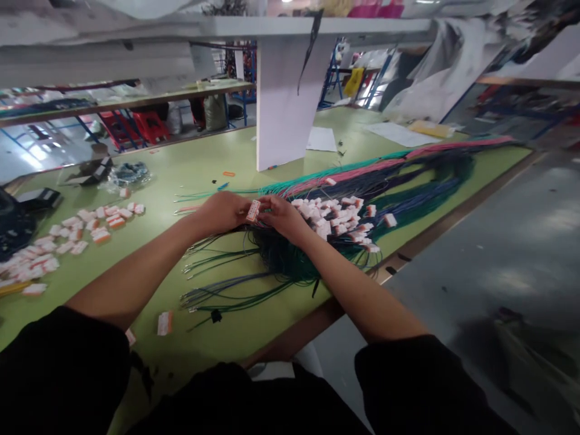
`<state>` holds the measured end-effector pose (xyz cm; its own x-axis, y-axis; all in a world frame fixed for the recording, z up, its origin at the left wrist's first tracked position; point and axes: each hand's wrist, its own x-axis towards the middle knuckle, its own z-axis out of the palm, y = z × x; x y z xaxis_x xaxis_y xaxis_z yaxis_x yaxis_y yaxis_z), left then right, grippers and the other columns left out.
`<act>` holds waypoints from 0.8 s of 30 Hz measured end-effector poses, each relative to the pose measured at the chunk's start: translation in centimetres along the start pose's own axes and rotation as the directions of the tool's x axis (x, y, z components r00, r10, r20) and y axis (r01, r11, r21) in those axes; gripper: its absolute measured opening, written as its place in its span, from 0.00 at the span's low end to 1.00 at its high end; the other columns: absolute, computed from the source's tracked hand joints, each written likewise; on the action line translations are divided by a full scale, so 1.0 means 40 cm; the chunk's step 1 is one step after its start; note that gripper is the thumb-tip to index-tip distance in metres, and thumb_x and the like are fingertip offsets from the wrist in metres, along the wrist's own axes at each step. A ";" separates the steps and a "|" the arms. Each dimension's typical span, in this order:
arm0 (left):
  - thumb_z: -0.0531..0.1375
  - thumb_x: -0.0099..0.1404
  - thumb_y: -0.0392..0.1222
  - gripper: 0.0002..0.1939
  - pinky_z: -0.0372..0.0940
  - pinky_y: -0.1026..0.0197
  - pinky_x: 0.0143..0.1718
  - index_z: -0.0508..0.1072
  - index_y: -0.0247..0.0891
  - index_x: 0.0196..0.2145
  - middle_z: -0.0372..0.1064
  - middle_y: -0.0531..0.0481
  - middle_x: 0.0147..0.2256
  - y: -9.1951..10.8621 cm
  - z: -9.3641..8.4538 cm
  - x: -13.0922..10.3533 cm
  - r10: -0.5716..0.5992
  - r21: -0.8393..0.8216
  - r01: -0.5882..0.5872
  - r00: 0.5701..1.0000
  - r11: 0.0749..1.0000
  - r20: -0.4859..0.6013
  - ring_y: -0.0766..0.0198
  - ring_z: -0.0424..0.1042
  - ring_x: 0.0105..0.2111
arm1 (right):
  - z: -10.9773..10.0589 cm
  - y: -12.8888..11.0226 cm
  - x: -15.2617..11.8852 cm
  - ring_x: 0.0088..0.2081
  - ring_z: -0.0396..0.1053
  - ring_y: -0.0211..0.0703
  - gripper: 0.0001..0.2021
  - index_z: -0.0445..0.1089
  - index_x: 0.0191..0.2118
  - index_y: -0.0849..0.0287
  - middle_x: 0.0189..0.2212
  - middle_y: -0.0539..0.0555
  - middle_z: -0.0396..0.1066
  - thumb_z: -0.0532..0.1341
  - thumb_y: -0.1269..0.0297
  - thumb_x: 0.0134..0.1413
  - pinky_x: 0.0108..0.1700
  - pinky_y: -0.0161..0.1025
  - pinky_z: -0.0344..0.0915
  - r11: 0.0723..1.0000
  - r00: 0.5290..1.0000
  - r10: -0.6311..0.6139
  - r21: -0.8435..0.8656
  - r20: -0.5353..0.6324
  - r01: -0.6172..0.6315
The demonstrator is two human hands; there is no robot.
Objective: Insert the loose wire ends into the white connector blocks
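A small white and orange connector housing (253,211) is pinched between my two hands above the green table, its dotted face toward me. My left hand (223,212) is closed, with its fingertips at the left side of the housing and partly hidden. From the other side, my right hand (286,216) grips it with bent fingers. Beneath the hands lies a thick bundle of dark green and blue wires (290,257), loose metal-tipped ends pointing left. Just right of my right hand is a heap of white connector housings (335,214) on the wires.
Loose housings (102,232) are scattered at the left, and one housing (165,323) lies nearer me. Pink and teal wires (385,160) stretch toward the far right. A white upright panel (290,103) stands behind, under a shelf (226,27). The table's edge (389,266) runs along the right.
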<state>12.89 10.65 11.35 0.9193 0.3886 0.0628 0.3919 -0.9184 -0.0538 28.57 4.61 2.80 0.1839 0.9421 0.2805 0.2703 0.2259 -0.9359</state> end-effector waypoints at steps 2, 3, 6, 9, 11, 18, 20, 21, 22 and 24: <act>0.57 0.59 0.45 0.10 0.51 0.67 0.27 0.75 0.38 0.29 0.70 0.54 0.24 -0.014 -0.001 0.007 0.033 -0.093 -0.033 0.999 0.995 0.002 0.68 0.66 0.26 | -0.011 0.003 -0.026 0.38 0.70 0.39 0.17 0.63 0.44 0.58 0.36 0.53 0.71 0.58 0.70 0.43 0.42 0.41 0.67 0.996 0.997 -0.061 -0.060 0.047 0.064; 0.57 0.57 0.44 0.09 0.51 0.68 0.28 0.74 0.37 0.28 0.70 0.55 0.25 -0.018 -0.001 0.011 0.057 -0.145 -0.056 0.998 0.988 0.001 0.68 0.66 0.27 | -0.013 -0.001 -0.041 0.38 0.70 0.39 0.17 0.62 0.45 0.57 0.37 0.53 0.71 0.56 0.71 0.45 0.43 0.41 0.67 0.990 0.993 -0.105 -0.084 0.052 0.109; 0.57 0.55 0.43 0.08 0.53 0.69 0.29 0.74 0.36 0.28 0.71 0.56 0.27 -0.018 -0.005 0.029 0.105 -0.292 -0.100 0.994 0.951 -0.001 0.68 0.67 0.29 | -0.009 -0.030 -0.090 0.41 0.69 0.39 0.18 0.62 0.46 0.58 0.40 0.55 0.69 0.51 0.75 0.47 0.44 0.41 0.65 0.903 0.936 -0.350 -0.277 -0.033 0.328; 0.57 0.54 0.44 0.10 0.54 0.68 0.29 0.73 0.35 0.25 0.70 0.55 0.25 -0.011 -0.004 0.044 0.055 -0.371 -0.059 0.998 0.927 -0.021 0.67 0.67 0.28 | 0.011 -0.077 -0.129 0.47 0.64 0.43 0.17 0.65 0.42 0.58 0.42 0.56 0.68 0.50 0.77 0.47 0.48 0.44 0.61 0.605 0.779 -0.606 -0.542 0.162 0.583; 0.57 0.53 0.45 0.11 0.55 0.68 0.28 0.72 0.34 0.23 0.68 0.55 0.21 -0.006 0.001 0.049 -0.002 -0.429 -0.018 0.999 0.903 -0.046 0.68 0.65 0.25 | 0.029 -0.106 -0.146 0.48 0.63 0.45 0.16 0.66 0.42 0.58 0.43 0.56 0.69 0.52 0.76 0.46 0.50 0.45 0.57 0.389 0.698 -0.586 -0.613 0.411 0.687; 0.57 0.53 0.41 0.08 0.58 0.65 0.26 0.71 0.34 0.22 0.63 0.55 0.16 0.020 0.021 0.025 -0.275 -0.703 0.193 0.961 0.684 -0.004 0.69 0.63 0.19 | 0.035 -0.145 -0.173 0.42 0.65 0.47 0.15 0.66 0.47 0.64 0.42 0.61 0.71 0.53 0.62 0.56 0.42 0.44 0.51 0.251 0.852 -0.331 -0.832 0.406 0.494; 0.57 0.53 0.39 0.07 0.60 0.65 0.27 0.71 0.34 0.23 0.64 0.55 0.16 0.032 0.030 0.013 -0.340 -0.733 0.244 0.940 0.635 0.018 0.68 0.64 0.19 | 0.012 -0.149 -0.162 0.40 0.67 0.48 0.18 0.65 0.49 0.65 0.40 0.61 0.73 0.52 0.58 0.58 0.40 0.43 0.50 0.289 0.915 -0.250 -0.878 0.317 0.383; 0.57 0.54 0.39 0.07 0.60 0.64 0.28 0.71 0.34 0.24 0.64 0.55 0.16 0.037 0.036 0.008 -0.353 -0.747 0.248 0.935 0.617 0.019 0.68 0.65 0.19 | 0.000 -0.151 -0.151 0.39 0.68 0.48 0.18 0.65 0.49 0.65 0.38 0.61 0.74 0.51 0.58 0.59 0.39 0.43 0.50 0.287 0.943 -0.200 -0.905 0.265 0.315; 0.56 0.55 0.39 0.07 0.61 0.64 0.28 0.71 0.34 0.24 0.64 0.55 0.15 0.041 0.044 0.004 -0.360 -0.762 0.242 0.933 0.601 0.012 0.67 0.66 0.19 | -0.010 -0.153 -0.135 0.38 0.68 0.49 0.17 0.66 0.48 0.65 0.37 0.61 0.74 0.50 0.60 0.60 0.39 0.43 0.50 0.274 0.962 -0.151 -0.926 0.227 0.261; 0.56 0.57 0.39 0.07 0.62 0.64 0.29 0.69 0.34 0.25 0.61 0.56 0.15 0.048 0.064 0.003 -0.369 -0.798 0.209 0.929 0.566 -0.018 0.67 0.66 0.19 | -0.026 -0.154 -0.097 0.38 0.69 0.49 0.15 0.68 0.46 0.64 0.37 0.62 0.75 0.48 0.66 0.60 0.39 0.42 0.50 0.244 0.973 -0.072 -0.942 0.220 0.231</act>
<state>13.86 9.13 8.70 0.7091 0.6985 0.0963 0.3843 -0.4974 0.7778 27.18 -0.72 7.69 -0.0489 0.9546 0.2937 0.9985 0.0398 0.0369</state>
